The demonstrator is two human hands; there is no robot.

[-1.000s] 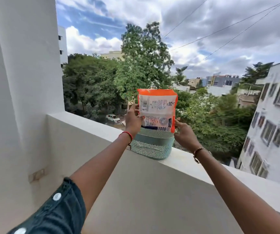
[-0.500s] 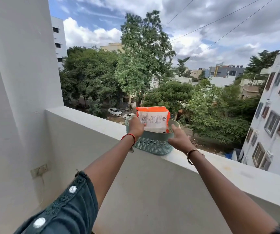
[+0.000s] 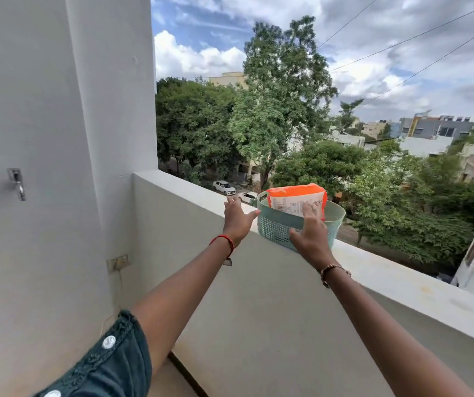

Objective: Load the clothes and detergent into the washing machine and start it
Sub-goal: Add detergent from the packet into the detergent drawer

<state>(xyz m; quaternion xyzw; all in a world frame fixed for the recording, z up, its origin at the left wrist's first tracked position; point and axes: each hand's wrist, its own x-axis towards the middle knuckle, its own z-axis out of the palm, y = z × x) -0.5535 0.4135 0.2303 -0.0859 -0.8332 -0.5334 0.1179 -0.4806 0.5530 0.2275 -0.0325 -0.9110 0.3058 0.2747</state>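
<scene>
From the head camera, the orange-and-white detergent pouch [image 3: 296,199] stands upright in a teal lattice basket [image 3: 273,229] on the balcony parapet [image 3: 402,272]. The left hand [image 3: 237,219] is at the basket's nine o'clock, fingers spread and holding nothing, its thumb at the rim. The right hand [image 3: 313,233] is at six o'clock with straight fingers lying against the basket wall and the pouch, gripping neither. The pouch looks soft, slick and slumpy, so I'd pinch it at the top seam. The basket seems light and tippy there, so steady it.
</scene>
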